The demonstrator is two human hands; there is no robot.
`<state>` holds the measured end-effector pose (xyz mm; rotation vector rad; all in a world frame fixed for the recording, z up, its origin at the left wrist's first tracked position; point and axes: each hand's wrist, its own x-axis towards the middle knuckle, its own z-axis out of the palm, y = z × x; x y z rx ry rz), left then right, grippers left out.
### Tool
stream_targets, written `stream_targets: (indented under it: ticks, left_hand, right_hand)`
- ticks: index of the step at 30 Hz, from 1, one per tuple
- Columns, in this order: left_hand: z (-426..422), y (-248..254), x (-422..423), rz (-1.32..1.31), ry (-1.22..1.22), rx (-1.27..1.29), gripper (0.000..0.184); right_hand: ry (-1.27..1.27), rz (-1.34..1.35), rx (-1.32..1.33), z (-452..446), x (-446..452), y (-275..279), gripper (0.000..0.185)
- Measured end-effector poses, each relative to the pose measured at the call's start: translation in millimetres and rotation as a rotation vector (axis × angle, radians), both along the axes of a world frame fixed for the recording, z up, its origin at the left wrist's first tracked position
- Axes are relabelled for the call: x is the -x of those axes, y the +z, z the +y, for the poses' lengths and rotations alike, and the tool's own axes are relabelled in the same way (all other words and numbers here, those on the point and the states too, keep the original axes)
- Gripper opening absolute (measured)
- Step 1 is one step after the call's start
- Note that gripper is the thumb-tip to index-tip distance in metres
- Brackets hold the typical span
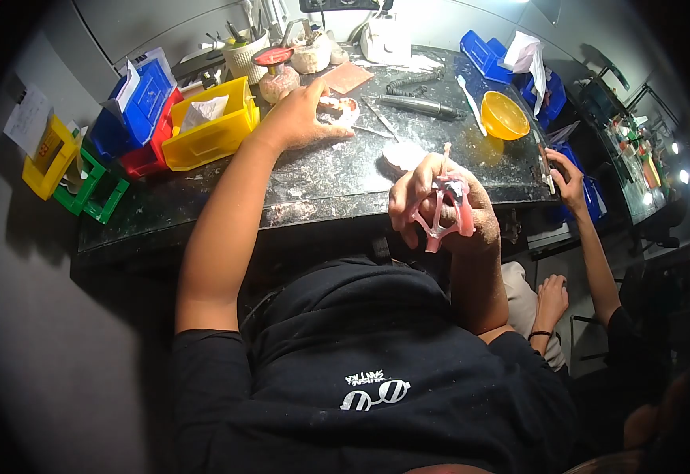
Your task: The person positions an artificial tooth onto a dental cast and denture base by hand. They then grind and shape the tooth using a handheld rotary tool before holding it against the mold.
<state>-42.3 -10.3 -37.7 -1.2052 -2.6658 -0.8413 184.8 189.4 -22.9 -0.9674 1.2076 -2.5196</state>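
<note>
My left hand (304, 120) reaches over the bench at the left, its fingers and thumb curved around a pale dental cast (339, 113) with some pink on it. Part of that cast is hidden by the fingers. Close to my chest, my right hand (471, 201) is closed on a pink denture piece (436, 229) with open struts and a thin stem pointing up. A greyish-white patch shows inside the piece. Behind this hand, a white plaster piece (403, 155) lies on the bench. Slim metal tools (380, 117) rest beside the cast.
Around the bench (321, 178) stand yellow (215, 130), red and blue bins, a tool cup (246, 59), a pink sheet (346, 77), a black handpiece (420, 106), a toothbrush (470, 103) and an orange bowl (504, 116). At right, a co-worker's hand (568, 180) is near a slim tool.
</note>
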Motion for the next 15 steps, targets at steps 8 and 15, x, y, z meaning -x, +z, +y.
stream_targets:
  ticks: [8, 15]
  left_hand:
    - [0.4, -3.2, 0.0, 0.033, -0.002, -0.032, 0.081]
    - [0.5, 1.0, -3.3, -0.004, 0.012, 0.000, 0.079]
  right_hand:
    - [-0.019, -0.020, -0.015, -0.1, -0.5, -0.6, 0.058]
    - [-0.023, -0.036, -0.005, -1.5, -2.2, 1.8, 0.052]
